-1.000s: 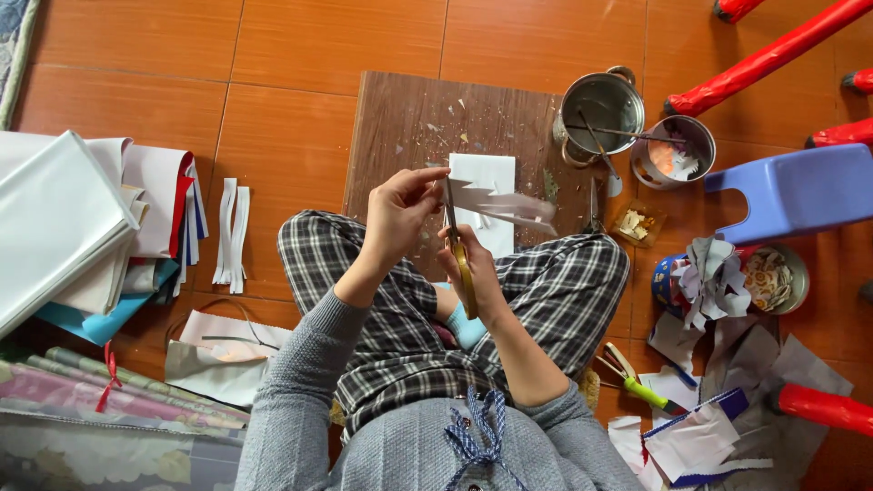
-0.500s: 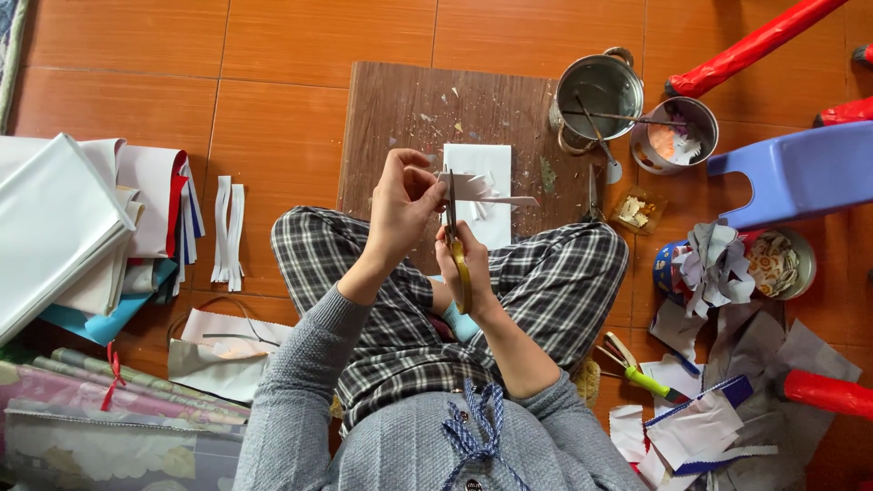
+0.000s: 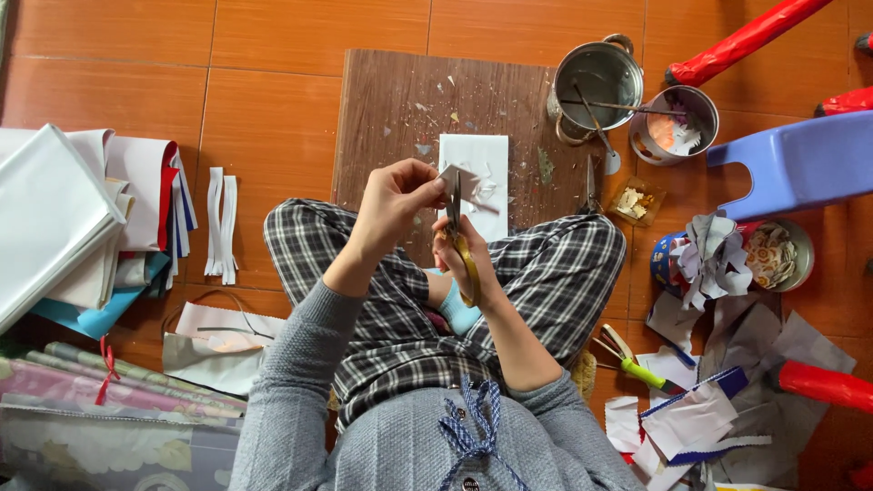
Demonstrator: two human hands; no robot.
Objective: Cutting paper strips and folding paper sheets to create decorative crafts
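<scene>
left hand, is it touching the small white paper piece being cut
Touching: the head view shows the left hand pinching the white paper piece at its edge, beside the scissors.

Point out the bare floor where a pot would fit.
Bare tiles run along the top, left of the wooden board, above the paper stack and white strips. The right side is crowded: pots, blue stool, paper scraps. The left hand and right hand work over the lap.
</scene>
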